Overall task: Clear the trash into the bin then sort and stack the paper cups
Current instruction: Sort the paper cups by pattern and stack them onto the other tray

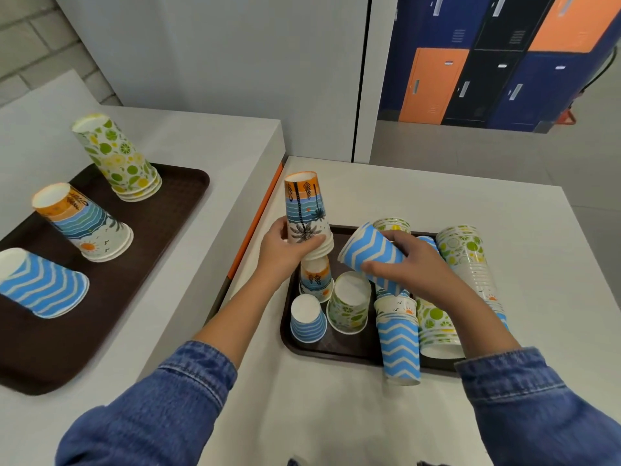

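The sorting is well under way but not finished, judging by how the cups lie. Taking the near brown tray (pixel 336 351) as the landmark: well to its left, on a second brown tray (pixel 141 264), three sorted piles already stand upside down, a lime-print stack (pixel 117 156) farthest off, a sunset-print stack (pixel 84 223) in the middle and a blue zigzag cup (pixel 43 287) nearest. No loose trash and no bin show here, so that part looks done, though I cannot confirm it. Above the near tray's left edge, the left hand (pixel 285 253) wraps around a short sunset-palm stack (pixel 307 213), fingers closed on its lower rims. Over the tray's middle, the right hand (pixel 413 264) pinches a tilted blue zigzag cup (pixel 373 253) between thumb and fingers. Still unsorted on the near tray are a small blue striped cup (pixel 308 319), a lime cup (pixel 349 302), another sunset cup (pixel 316 277), a mixed column ending in blue zigzag (pixel 401 348) and a tall lime stack (pixel 467 260) at the right edge.
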The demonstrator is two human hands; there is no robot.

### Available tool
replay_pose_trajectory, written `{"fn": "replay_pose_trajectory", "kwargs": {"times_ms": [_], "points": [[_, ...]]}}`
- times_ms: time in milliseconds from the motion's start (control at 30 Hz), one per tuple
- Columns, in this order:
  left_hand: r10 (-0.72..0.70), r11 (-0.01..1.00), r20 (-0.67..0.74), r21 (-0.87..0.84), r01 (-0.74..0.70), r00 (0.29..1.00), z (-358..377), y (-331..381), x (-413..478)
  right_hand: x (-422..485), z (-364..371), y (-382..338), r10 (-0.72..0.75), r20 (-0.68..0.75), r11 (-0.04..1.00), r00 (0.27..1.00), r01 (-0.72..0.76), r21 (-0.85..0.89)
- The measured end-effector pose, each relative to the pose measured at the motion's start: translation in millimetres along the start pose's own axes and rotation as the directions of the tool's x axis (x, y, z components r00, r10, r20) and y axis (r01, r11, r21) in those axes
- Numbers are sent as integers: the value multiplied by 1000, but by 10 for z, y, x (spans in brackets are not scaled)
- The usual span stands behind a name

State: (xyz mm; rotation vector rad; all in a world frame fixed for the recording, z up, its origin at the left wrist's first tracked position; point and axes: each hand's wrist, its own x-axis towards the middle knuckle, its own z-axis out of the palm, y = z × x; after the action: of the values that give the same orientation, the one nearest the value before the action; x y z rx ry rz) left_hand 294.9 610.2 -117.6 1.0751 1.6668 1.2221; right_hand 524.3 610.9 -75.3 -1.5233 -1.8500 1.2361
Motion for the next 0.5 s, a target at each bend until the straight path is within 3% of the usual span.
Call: {"fn": "replay_pose_trajectory", "kwargs": {"times_ms": [167, 333, 500], "points": [[-29, 991, 121, 135, 12, 992, 39, -129, 3, -57, -12, -79, -3, 21, 999, 1000, 2, 38], [-118, 970, 243, 234, 60, 963, 36, -296, 23, -112, 121, -187, -104, -32, 983, 994, 98, -154], [-206, 928, 372, 369, 59, 905, -2, -307, 93, -153, 418, -383, -287, 119, 864, 951, 310, -397]]}}
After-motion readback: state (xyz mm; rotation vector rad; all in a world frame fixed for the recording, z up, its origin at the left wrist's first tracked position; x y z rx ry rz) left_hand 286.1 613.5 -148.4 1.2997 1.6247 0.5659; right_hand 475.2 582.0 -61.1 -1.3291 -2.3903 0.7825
